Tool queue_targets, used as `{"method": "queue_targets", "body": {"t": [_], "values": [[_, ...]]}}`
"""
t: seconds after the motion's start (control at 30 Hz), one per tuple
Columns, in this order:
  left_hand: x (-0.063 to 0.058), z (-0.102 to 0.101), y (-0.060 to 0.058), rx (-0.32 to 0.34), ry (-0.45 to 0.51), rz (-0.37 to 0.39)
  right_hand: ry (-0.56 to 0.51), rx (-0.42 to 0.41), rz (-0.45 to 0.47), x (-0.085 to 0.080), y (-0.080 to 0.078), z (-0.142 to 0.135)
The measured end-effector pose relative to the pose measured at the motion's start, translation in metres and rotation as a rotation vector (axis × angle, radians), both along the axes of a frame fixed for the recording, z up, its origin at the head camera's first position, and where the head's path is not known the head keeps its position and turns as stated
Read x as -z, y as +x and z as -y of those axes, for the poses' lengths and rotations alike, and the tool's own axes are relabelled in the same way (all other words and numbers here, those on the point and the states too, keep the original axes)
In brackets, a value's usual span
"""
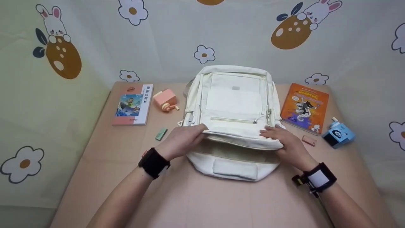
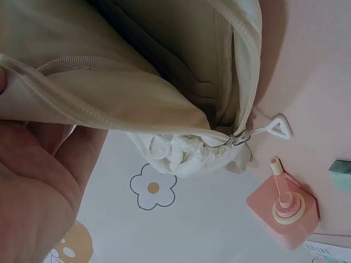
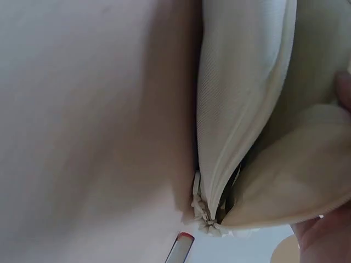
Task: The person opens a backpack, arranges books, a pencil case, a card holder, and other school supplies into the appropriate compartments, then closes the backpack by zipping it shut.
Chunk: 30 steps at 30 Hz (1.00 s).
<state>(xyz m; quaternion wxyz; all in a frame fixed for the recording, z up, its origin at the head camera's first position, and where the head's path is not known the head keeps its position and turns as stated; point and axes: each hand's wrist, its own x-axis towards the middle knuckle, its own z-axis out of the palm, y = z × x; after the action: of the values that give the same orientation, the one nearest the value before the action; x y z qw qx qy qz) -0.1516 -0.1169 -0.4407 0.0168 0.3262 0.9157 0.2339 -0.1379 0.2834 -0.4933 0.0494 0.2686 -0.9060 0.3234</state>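
A cream-white backpack [image 1: 234, 95] lies on the table, its top handle end toward me and its main compartment unzipped. My left hand [image 1: 186, 139] pinches the left part of the raised front panel's edge. On the right part of that same edge, my right hand [image 1: 289, 145] grips with the thumb inside and fingers outside. Between the panel and the back, the beige lining [image 2: 164, 33] shows; the deep inside is dark. A zipper pull [image 2: 278, 127] hangs at the opening's corner in the left wrist view.
Left of the backpack are a book [image 1: 131, 106], a pink crank pencil sharpener [image 1: 165, 100] and a green eraser [image 1: 161, 134]. To its right are an orange book [image 1: 305, 107], a pink eraser [image 1: 309, 140] and a blue pencil sharpener [image 1: 338, 134]. Patterned cloth [image 1: 171, 38] stands behind the table.
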Motion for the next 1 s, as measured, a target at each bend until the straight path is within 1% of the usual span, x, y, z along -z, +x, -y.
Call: {"method": "queue_targets", "body": {"t": [0.1,0.2,0.27,0.33,0.43,0.5,0.53,0.6,0.7,0.8,0.87,1.0], "values": [[0.0,0.003,-0.002,0.013,0.034,0.041,-0.072,0.068,0.049,-0.003,-0.003,0.002],[0.001,0.009,-0.006,0.061,0.078,0.08,-0.127,0.116,0.089,-0.007,-0.006,0.005],[0.003,0.014,-0.011,0.097,0.088,0.087,-0.15,0.136,0.107,-0.012,-0.009,0.006],[0.005,0.02,-0.018,0.107,0.083,0.084,-0.177,0.138,0.129,-0.017,-0.013,0.008],[0.01,0.026,-0.029,0.096,0.042,0.056,-0.231,0.136,0.173,-0.023,-0.018,0.008],[0.013,0.027,-0.037,0.08,0.015,0.031,-0.27,0.139,0.206,-0.026,-0.021,0.008],[0.014,0.026,-0.04,0.083,0.007,0.01,-0.287,0.141,0.218,-0.027,-0.023,0.008],[0.014,0.024,-0.045,0.083,0.008,-0.027,-0.303,0.149,0.231,-0.029,-0.026,0.008],[0.014,0.02,-0.049,0.062,0.047,-0.054,-0.309,0.165,0.245,-0.032,-0.03,0.009],[0.012,0.017,-0.049,0.024,0.09,-0.043,-0.323,0.178,0.258,-0.035,-0.034,0.01],[0.012,0.016,-0.049,0.004,0.113,-0.026,-0.351,0.177,0.274,-0.036,-0.038,0.01],[0.011,0.013,-0.052,-0.017,0.19,0.073,-0.39,0.189,0.288,-0.037,-0.047,0.011]]}}
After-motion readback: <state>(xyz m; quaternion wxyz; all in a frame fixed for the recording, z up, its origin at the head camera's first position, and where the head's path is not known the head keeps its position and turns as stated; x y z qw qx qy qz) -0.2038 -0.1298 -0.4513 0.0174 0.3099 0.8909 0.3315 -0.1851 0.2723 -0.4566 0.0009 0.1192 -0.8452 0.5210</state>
